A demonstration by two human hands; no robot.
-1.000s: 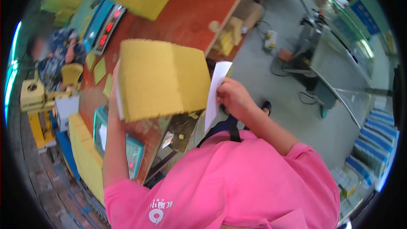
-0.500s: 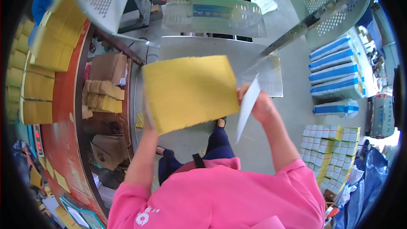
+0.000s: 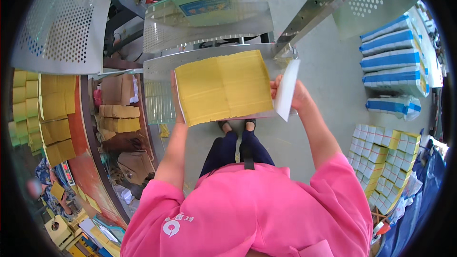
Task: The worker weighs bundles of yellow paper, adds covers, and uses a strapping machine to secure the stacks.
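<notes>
fingers of the right hand (image 3: 291, 96) are curled tight around the right end of a thick yellow stack of flat paper sheets (image 3: 223, 87), and the same hand pinches a thin white rectangular card (image 3: 287, 90) against that end, the card standing on edge. the left hand (image 3: 176, 109) is at the stack's left edge, in the centre of the frame just above the middle; its fingers sit behind the sheets, so it is clamped on the stack but how far the fingers spread cannot be told. the stack is held level, out in front of the chest, over a curved shiny metal tray (image 3: 159, 95) of the machine at upper centre.

most of the left hand is hidden by the stack, and the card covers the right fingertips. the pink shirt (image 3: 247, 209) blocks the lower body; only dark trousers and two shoes show below the stack. a person at lower left is blurred and cut by the rim.

half a second ago the stack was tilted and lower against bare floor, with the card angled away; now it is flatter and over the tray. one second ago the view faced a red table with yellow piles (image 3: 52, 114), which now sits at the left edge.
</notes>
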